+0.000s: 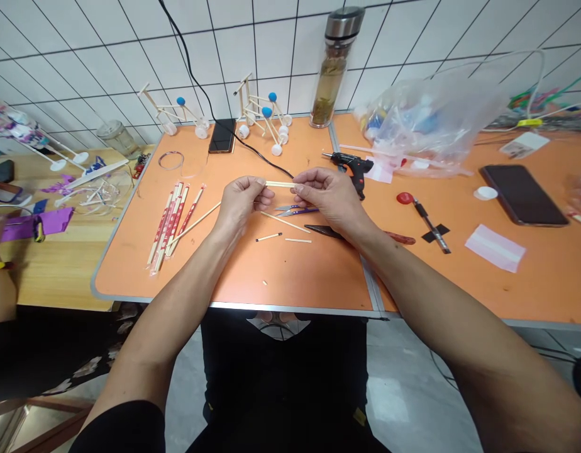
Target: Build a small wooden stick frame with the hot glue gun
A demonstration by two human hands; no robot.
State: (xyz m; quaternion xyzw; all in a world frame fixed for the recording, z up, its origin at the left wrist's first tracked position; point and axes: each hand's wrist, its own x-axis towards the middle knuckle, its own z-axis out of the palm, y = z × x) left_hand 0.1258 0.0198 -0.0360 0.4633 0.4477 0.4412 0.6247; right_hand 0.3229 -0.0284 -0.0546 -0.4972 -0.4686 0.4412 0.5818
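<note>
My left hand (246, 196) pinches one end of a pair of thin wooden sticks (279, 184), held level above the orange table. Their other end is between the thumb and fingers of my right hand (326, 194). Beneath my hands lie blue-handled scissors (293, 210) and a longer wooden stick (285, 222). Two short stick pieces, one dark-tipped (268, 237) and one plain (298, 240), rest closer to me. A dark pointed tool (324, 231) is partly hidden by my right hand. Behind that hand sits a black glue gun (351, 167).
Wrapped chopsticks (170, 226) lie at left. Stick models with blue balls (266, 112) stand by the wall, near a phone (222, 136) and a tea bottle (335, 69). At right are a plastic bag (422, 126), a pen (432, 226) and a larger phone (524, 195). Another person's arm (0, 283) is far left.
</note>
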